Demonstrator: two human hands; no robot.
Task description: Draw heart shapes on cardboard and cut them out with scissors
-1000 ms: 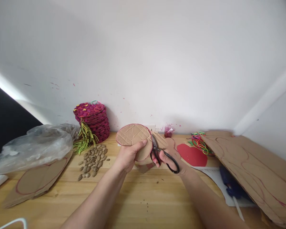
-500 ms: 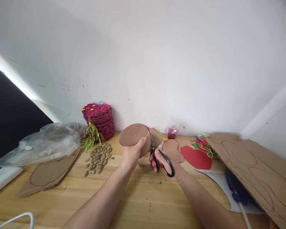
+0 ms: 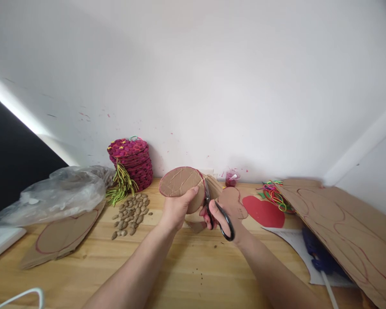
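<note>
The left hand (image 3: 176, 211) pinches a cardboard oval (image 3: 180, 182), thumb on top, just below the middle of the view; the right hand (image 3: 221, 218) is wrapped through the handles of black scissors (image 3: 207, 200), blades at the oval's three-o'clock edge. Clocked from the oval, a magenta woven basket (image 3: 137, 162) stands between nine and ten — its star-dotted top hides whatever is inside. At three, by the wall, a small clear cup (image 3: 230, 180) holds something dark pink. Farther out at nine lies a crumpled plastic bag (image 3: 66, 189) — its contents cannot be made out. Brown pebble-like pieces (image 3: 132, 212) lie loose at eight.
</note>
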